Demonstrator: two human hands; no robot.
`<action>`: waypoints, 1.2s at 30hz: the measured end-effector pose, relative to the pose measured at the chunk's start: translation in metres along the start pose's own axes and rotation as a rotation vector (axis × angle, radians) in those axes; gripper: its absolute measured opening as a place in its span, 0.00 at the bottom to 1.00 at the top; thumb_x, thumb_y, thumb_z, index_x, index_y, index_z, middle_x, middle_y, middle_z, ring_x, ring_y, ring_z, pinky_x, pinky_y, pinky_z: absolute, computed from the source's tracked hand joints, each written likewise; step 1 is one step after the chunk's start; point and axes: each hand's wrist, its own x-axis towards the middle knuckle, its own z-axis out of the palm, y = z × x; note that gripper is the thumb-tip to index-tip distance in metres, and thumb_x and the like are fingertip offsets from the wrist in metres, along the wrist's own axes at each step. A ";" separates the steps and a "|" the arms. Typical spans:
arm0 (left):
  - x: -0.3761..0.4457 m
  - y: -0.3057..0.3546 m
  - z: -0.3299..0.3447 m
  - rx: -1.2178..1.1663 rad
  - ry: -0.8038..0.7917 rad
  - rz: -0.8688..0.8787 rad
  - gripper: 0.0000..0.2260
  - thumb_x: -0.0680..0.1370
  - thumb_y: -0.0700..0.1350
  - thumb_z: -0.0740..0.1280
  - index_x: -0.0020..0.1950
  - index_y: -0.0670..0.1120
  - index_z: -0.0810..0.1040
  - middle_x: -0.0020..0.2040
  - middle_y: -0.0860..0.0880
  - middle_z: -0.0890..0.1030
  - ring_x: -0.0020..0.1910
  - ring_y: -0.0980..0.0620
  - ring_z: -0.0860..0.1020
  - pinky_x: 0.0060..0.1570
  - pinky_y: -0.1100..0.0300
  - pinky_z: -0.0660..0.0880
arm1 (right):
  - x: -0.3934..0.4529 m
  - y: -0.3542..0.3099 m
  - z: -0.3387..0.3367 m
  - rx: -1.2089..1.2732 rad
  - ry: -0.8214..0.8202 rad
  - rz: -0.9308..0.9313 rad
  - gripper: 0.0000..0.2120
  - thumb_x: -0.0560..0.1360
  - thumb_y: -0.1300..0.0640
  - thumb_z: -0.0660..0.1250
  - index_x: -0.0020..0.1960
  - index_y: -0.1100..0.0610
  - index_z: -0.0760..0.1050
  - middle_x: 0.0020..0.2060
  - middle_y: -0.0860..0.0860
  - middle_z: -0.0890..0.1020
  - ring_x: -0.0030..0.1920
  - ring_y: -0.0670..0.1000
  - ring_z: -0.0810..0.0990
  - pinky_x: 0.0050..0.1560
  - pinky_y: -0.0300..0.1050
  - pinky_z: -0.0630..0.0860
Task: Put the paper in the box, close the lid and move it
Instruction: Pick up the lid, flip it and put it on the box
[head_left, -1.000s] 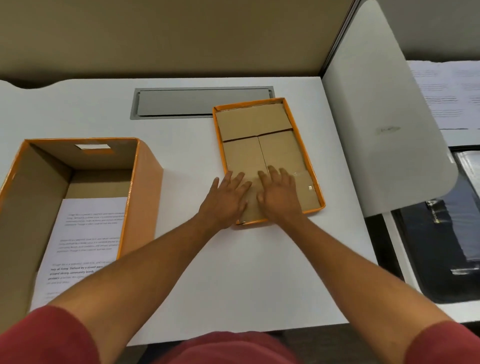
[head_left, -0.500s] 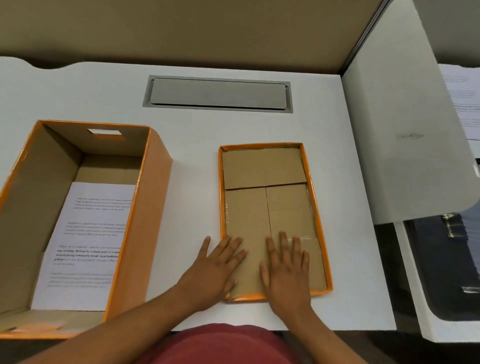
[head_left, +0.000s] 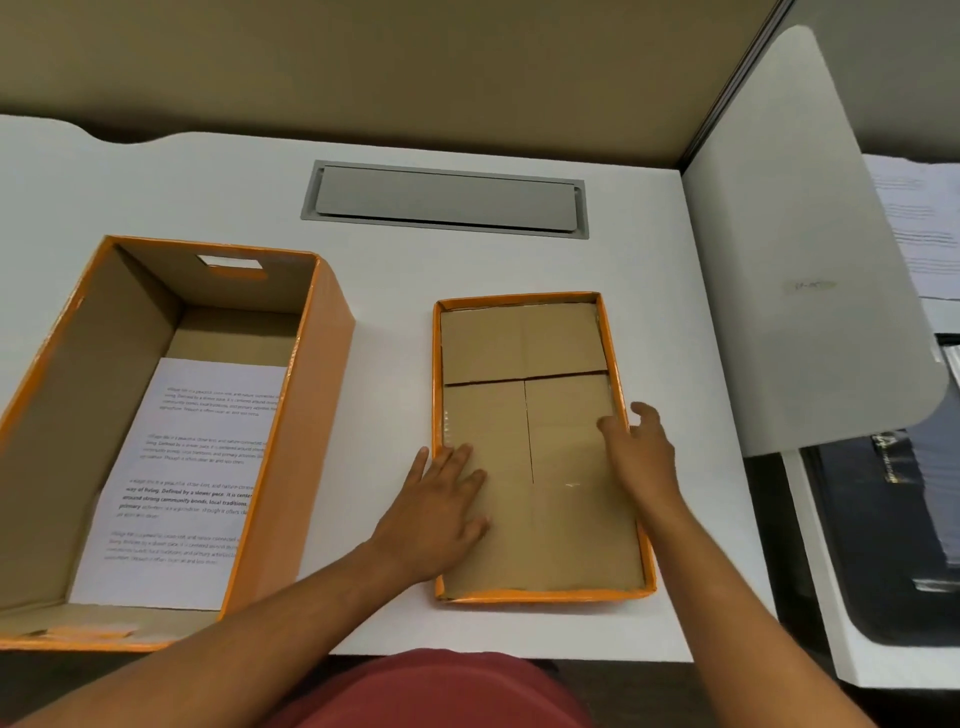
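Two orange pieces sat on the white desk (head_left: 519, 270) as I watched the feed. At the left stood the open box (head_left: 317, 410), brown cardboard inside, with a cut-out handle slot in its far wall. The paper (head_left: 192, 483) lay flat on its floor — a printed sheet in several paragraphs, most too small to read, though I could make out bold words such as "way of living" and "community bonds, local traditions". To the right, apart from the box, the lid (head_left: 540, 595) lay upside down, its taped cardboard flaps facing up. The left hand (head_left: 441, 512) rested palm down across the lid's left rim, fingers spread flat and gripping nothing. The right hand (head_left: 641, 457) was at the lid's right rim, fingers loosely curled and apart — not clamped on the edge that I could see. Behind both, a grey cable hatch (head_left: 447, 200) was set into the desk.
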 end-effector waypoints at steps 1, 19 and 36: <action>0.000 0.001 -0.003 -0.048 0.005 -0.020 0.30 0.84 0.64 0.51 0.83 0.51 0.62 0.87 0.45 0.51 0.85 0.46 0.49 0.81 0.46 0.38 | -0.003 -0.007 -0.006 0.039 0.014 -0.006 0.27 0.83 0.49 0.64 0.79 0.51 0.62 0.74 0.57 0.73 0.69 0.59 0.75 0.60 0.50 0.72; -0.034 0.043 -0.137 -1.161 0.192 -0.225 0.43 0.69 0.66 0.71 0.82 0.63 0.58 0.81 0.54 0.67 0.75 0.44 0.72 0.67 0.36 0.76 | -0.130 -0.097 0.028 0.596 -0.202 -0.330 0.11 0.81 0.46 0.62 0.62 0.38 0.77 0.58 0.40 0.84 0.57 0.42 0.84 0.45 0.33 0.82; -0.058 -0.016 -0.154 -1.632 0.178 -0.232 0.31 0.67 0.45 0.77 0.69 0.57 0.74 0.58 0.51 0.87 0.54 0.47 0.87 0.44 0.54 0.85 | -0.052 -0.012 0.092 0.418 -0.245 0.170 0.27 0.83 0.35 0.50 0.74 0.47 0.70 0.67 0.50 0.79 0.65 0.57 0.79 0.69 0.64 0.74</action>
